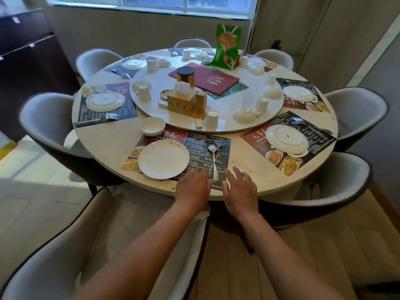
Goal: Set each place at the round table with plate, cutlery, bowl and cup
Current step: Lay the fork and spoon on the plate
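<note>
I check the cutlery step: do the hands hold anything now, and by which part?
Nothing is held. Left hand and right hand lie open beside the handle ends of the crossed spoon and fork.

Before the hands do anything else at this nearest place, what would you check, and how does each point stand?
1. Plate on the placemat: ok, it sits on the mat's left part.
2. Spoon and fork laid neatly: not ok, they lie crossed over each other right of the plate.
3. Bowl at the place: ok, it stands just beyond the mat's far left corner.
4. Cup at the place: not ok, the nearest one stands on the turntable.
5. Hands free: ok, left hand and right hand hold nothing, fingers straight by the cutlery handles.
</note>
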Tool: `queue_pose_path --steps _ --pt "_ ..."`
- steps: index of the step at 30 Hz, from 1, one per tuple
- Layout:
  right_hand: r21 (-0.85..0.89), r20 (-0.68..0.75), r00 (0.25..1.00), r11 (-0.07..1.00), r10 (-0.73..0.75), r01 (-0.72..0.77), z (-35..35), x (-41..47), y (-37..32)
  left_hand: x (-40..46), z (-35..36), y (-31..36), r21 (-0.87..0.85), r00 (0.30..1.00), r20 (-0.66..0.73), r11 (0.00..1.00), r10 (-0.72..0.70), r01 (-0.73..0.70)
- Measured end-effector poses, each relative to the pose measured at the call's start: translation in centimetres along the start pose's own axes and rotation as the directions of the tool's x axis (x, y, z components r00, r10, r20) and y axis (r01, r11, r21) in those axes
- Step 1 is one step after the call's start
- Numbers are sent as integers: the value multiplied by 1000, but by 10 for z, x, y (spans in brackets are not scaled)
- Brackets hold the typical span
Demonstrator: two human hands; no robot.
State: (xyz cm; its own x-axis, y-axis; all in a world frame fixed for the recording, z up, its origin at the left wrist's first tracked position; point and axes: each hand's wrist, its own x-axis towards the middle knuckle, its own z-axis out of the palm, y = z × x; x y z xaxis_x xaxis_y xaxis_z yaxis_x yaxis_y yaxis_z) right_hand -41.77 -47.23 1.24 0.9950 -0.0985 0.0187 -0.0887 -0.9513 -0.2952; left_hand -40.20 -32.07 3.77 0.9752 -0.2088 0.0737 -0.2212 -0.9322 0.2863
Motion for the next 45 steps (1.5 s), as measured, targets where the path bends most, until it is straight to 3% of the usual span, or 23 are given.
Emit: queue_pose_path --steps 12,16,22,27,32,37,42,45 --pt "-11 92 988 992 -122 123 15 82 40 82 38 18 11 985 31 985 -171 171" --pt "-10 214 956 979 -199 206 27 136 71 123 61 37 28 930 72 933 -359 358" --pt "-10 324 905 955 -276 295 38 159 77 139 78 36 62 882 83 886 -464 460" --pt "-14 328 889 939 -321 344 41 165 73 144 78 29 47 853 150 865 -500 499" --pt "23 241 923 953 -299 302 31 167 58 135 66 21 -126 825 94 816 -557 565" --pt "42 177 907 924 -382 381 30 168 11 109 42 -9 -210 787 26 766 -617 607" --pt "50 260 852 887 -455 458 42 158 -33 73 28 -52 -250 702 -39 687 -711 682" --pt "9 386 801 870 -458 493 51 157 -43 58 26 -77 -270 642 -28 624 -767 734"
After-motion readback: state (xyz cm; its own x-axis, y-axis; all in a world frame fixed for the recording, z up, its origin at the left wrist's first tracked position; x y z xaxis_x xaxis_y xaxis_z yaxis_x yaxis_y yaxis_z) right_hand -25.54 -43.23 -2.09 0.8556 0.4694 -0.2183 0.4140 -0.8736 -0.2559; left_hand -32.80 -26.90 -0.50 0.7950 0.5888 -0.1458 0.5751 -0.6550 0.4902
